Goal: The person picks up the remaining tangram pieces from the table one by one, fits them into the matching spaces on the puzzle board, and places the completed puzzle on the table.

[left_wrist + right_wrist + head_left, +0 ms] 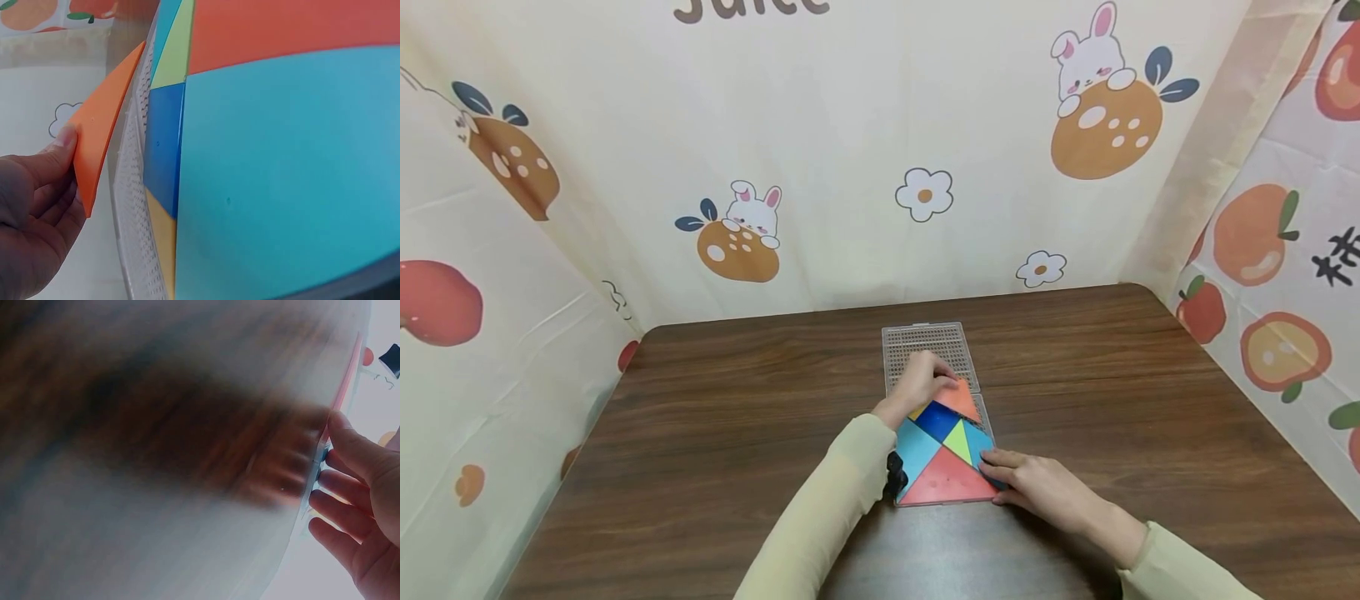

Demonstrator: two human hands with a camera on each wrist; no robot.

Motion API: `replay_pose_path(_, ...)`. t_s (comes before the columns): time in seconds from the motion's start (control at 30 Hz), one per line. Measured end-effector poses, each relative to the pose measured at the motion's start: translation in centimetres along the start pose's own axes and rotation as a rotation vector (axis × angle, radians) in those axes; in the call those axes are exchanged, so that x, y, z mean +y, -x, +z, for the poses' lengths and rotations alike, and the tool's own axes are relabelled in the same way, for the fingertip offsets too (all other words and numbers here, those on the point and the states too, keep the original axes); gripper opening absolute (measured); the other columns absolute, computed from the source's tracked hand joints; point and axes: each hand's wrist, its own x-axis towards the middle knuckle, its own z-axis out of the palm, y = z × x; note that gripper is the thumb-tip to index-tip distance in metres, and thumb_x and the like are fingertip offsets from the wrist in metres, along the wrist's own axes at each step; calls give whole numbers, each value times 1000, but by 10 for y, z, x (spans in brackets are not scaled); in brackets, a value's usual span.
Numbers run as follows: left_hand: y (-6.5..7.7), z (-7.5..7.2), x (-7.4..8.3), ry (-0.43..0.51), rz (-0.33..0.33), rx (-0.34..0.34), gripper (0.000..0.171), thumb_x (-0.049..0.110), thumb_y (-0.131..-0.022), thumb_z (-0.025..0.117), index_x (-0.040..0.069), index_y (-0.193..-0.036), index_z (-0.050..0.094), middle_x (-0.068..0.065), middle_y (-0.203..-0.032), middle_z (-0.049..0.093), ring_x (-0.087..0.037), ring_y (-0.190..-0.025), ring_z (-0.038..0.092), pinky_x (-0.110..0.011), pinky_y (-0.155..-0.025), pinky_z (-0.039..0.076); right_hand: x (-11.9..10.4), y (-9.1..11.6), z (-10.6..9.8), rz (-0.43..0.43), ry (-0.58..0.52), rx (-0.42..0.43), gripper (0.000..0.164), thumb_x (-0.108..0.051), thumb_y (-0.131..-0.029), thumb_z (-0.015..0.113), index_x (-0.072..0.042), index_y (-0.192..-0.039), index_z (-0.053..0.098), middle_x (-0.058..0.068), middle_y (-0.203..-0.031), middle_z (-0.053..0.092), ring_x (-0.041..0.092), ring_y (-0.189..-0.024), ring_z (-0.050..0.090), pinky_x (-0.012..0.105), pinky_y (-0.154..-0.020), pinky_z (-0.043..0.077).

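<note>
Between thumb and fingers, my left hand pinches an orange triangle tangram piece, tilted above the far end of a clear plastic case. Flat in the case lie a large light-blue triangle, a large red triangle, a dark-blue square, a small lime triangle and a teal-blue piece. A yellow piece shows partly beside the square. My right hand touches the case's near right edge, fingers spread along it and thumb at the corner, partly covering the teal-blue piece.
The case's perforated lid lies folded back on the far side. A dark wooden table carries everything. Printed curtains stand behind it and at both sides. A black object sits at my left wrist.
</note>
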Motion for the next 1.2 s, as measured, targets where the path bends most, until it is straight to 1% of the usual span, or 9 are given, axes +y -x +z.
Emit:
replay_pose_path(0.13,-2,3,1,7,-14,-12,9,11,-81,64,6,-84,72,-1,-78,66,-7,-70,58,-17,-61,46,0,0,-1,3,-15,-3,37,-22,-77,68,-5,-109,64,11,-113,59,22,-99,57,35,-72,49)
replay_pose_path(0.27,-3,5,0,43,-39,-43,9,11,-80,65,6,-83,72,-1,-78,65,-6,-69,57,-17,-62,46,0,0,-2,11,-25,-16,37,-22,-77,68,-4,-110,63,11,-113,58,22,-100,57,35,-72,49)
replay_pose_path(0.4,-5,7,-2,63,-44,-58,9,10,-80,65,6,-82,72,0,-76,64,-6,-67,56,-18,-62,46,0,-1,-3,19,-36,-28,37,-21,-78,67,-4,-111,63,11,-114,58,23,-101,56,35,-73,49)
replay_pose_path(0.5,-5,9,-3,65,-29,-53,8,10,-80,65,6,-82,72,0,-76,64,-5,-67,56,-17,-62,46,-1,-2,-5,22,-44,-35,37,-21,-78,67,-4,-111,63,11,-114,58,23,-101,56,35,-73,49)
replay_pose_path(0.63,-6,12,-3,45,-9,-63,9,11,-80,65,6,-83,72,0,-78,65,-5,-68,55,-17,-61,45,-1,-2,-5,24,-46,-38,37,-21,-78,67,-4,-111,63,11,-114,58,23,-101,56,35,-73,49)
replay_pose_path(0.73,-5,12,-1,30,-17,-79,10,12,-81,65,6,-84,72,0,-78,64,-6,-69,54,-16,-61,45,0,-1,-5,21,-41,-33,37,-22,-78,67,-4,-111,63,11,-114,58,23,-101,56,35,-73,49)
replay_pose_path(0.83,-4,13,1,34,-40,-93,10,12,-81,64,6,-85,72,1,-79,63,-6,-69,53,-16,-60,44,0,-1,-4,14,-35,-25,38,-22,-77,68,-4,-110,63,11,-113,58,23,-100,57,35,-72,49)
replay_pose_path(1.0,-3,17,2,40,-50,-98,11,11,-81,64,5,-86,72,0,-78,61,-8,-68,52,-17,-59,45,0,0,-2,13,-33,-23,38,-23,-77,68,-4,-109,63,11,-113,58,23,-100,57,35,-72,49)
replay_pose_path(1.2,-2,21,1,-32,-4,-97,7,10,-81,65,6,-80,71,2,-74,62,-6,-66,51,-15,-56,43,0,0,-1,13,-23,-12,38,-23,-76,69,-5,-109,64,10,-113,59,23,-100,57,35,-72,49)
